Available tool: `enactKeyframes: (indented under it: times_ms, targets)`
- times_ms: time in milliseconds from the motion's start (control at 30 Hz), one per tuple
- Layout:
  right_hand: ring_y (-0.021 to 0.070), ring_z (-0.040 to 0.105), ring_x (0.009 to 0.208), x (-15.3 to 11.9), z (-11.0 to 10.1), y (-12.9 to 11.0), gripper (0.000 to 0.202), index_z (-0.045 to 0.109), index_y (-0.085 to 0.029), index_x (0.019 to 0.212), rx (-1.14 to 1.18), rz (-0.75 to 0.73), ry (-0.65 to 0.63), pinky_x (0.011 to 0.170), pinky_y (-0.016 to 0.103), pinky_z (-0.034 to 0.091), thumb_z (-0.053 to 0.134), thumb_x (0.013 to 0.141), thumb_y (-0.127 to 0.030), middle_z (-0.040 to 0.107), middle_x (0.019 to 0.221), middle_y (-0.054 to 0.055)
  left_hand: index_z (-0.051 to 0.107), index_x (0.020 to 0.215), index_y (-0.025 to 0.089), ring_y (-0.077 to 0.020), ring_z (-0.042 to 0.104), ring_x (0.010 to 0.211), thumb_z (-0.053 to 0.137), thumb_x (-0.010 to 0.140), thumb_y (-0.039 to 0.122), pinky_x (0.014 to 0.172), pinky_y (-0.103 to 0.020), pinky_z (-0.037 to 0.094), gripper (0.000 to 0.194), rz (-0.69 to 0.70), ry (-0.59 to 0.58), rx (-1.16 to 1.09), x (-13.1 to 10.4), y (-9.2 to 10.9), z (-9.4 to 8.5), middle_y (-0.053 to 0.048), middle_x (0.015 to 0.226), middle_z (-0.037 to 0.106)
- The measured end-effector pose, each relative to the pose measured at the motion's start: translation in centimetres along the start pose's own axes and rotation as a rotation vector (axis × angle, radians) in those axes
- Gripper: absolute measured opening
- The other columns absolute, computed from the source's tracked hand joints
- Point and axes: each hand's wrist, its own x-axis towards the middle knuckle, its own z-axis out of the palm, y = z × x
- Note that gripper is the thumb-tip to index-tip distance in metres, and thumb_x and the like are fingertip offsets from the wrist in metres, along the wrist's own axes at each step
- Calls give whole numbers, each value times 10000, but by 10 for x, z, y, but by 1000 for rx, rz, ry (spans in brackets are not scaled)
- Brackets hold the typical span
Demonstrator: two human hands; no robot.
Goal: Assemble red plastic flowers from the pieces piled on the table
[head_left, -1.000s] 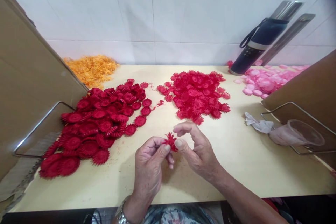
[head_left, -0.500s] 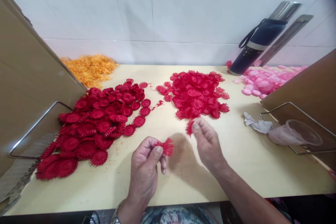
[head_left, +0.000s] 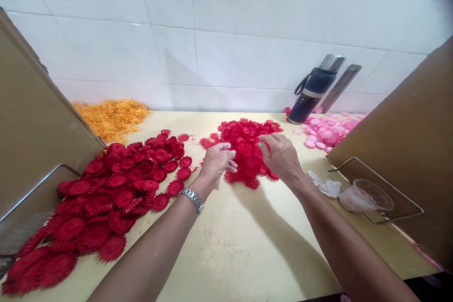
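Note:
Both my hands reach into the middle heap of bright red toothed flower pieces on the cream table. My left hand, with a metal watch on its wrist, rests at the heap's left edge, fingers stretched loosely toward the pieces. My right hand lies on top of the heap's right side with its fingertips bent down among the pieces. Whether those fingers pinch a piece is hidden. A larger spread of darker red flower pieces lies to the left of my left arm.
An orange heap sits back left and pink petals back right, beside a dark bottle leaning on the tiled wall. Cardboard panels flank both sides. A plastic cup and crumpled tissue lie at right.
Both hands moved away from me to the middle red heap. The red piece my left hand held is no longer visible. The view tilted up and shifted.

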Motion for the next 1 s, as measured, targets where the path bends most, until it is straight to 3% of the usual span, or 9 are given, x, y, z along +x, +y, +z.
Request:
enactKeyframes:
  times_ms: [100, 233, 333, 433, 567, 767, 867, 1000]
  targets:
    - [228, 565, 826, -14, 3, 5, 203, 644, -143, 931, 11, -73, -35, 782, 357, 434, 468, 852, -205, 652, 856, 100, 597, 847, 72, -65, 523, 378, 538, 727, 122, 388, -162, 391, 142, 2, 57, 58, -1, 0, -16, 26, 546, 563]
    - [204, 585, 793, -38, -4, -1, 197, 646, -159, 896, 103, -159, -21, 749, 329, 457, 459, 867, -216, 664, 867, 81, 627, 876, 111, -70, 528, 428, 601, 709, 158, 390, -186, 430, 175, 55, 157, 98, -42, 19, -65, -40, 746, 660]
    - [185, 576, 755, -44, -3, -22, 191, 642, -160, 859, 205, -218, -81, 711, 308, 461, 455, 876, -198, 661, 825, 69, 642, 845, 135, -98, 540, 463, 591, 742, 202, 403, -206, 428, 134, 179, 351, 108, -83, 34, -103, -40, 720, 672]
    - [176, 560, 747, -39, 9, -55, 188, 643, -145, 859, 299, -310, -255, 686, 289, 452, 457, 875, -163, 649, 797, 67, 644, 797, 161, -100, 535, 484, 598, 739, 207, 413, -198, 416, 87, 235, 578, 132, -116, 29, -125, -12, 673, 659]
    - [170, 525, 717, -24, 40, -101, 162, 648, -144, 833, 302, -454, -449, 642, 275, 412, 488, 859, -150, 616, 748, 60, 668, 793, 174, -124, 556, 533, 620, 732, 228, 465, -228, 459, 95, 130, 520, 203, -143, 0, -128, -13, 671, 655]
    - [153, 453, 705, -16, 83, -137, 180, 619, -177, 751, 272, -702, -428, 591, 268, 327, 492, 816, -68, 548, 769, 42, 673, 764, 168, -121, 542, 516, 616, 745, 270, 450, -221, 448, 118, 26, 528, 189, -158, -23, -137, -18, 641, 640]
    - [150, 441, 701, -18, 86, -134, 197, 614, -172, 781, 325, -740, -384, 584, 266, 326, 462, 828, -56, 542, 774, 44, 674, 768, 162, -122, 545, 524, 629, 740, 276, 451, -219, 448, 126, -8, 510, 136, -161, -25, -142, -20, 640, 634]
    - [133, 463, 704, -25, 65, -125, 169, 599, -156, 835, 456, -665, -327, 595, 246, 360, 466, 832, -52, 551, 778, 41, 660, 848, 162, -125, 577, 568, 647, 738, 271, 519, -237, 488, 155, -75, 466, -11, -155, -26, -132, -36, 759, 658]
